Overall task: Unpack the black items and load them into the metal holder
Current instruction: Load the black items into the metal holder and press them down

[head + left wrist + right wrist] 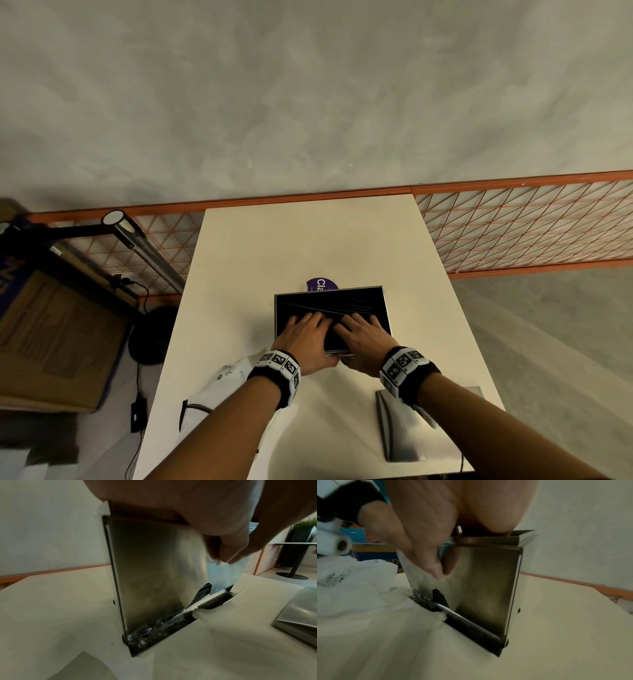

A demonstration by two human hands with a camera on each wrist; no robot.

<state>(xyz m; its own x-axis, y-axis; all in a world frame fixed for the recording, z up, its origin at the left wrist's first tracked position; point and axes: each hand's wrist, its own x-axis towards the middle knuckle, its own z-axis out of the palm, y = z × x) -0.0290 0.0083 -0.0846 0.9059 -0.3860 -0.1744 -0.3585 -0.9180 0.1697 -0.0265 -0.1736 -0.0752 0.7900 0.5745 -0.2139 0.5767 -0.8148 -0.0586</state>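
Observation:
The metal holder (386,308) stands upright on the white table (274,246), its top open toward me. Black items (329,303) fill its inside. My left hand (301,330) and right hand (363,330) lie side by side over the near rim, with spread fingers resting flat on the black stack. Both thumbs sit outside on the steel front wall (150,568); in the right wrist view the left thumb (435,568) presses that wall (488,581). Through the slot at the base show black items in clear wrap (154,632), also visible from the right (471,627).
A loose metal plate (411,425) lies at the near right of the table, under my right forearm. A crumpled white bag (219,387) sits at the near left edge. A purple label (320,286) peeks out behind the holder. A cardboard box (51,335) stands off the table at left.

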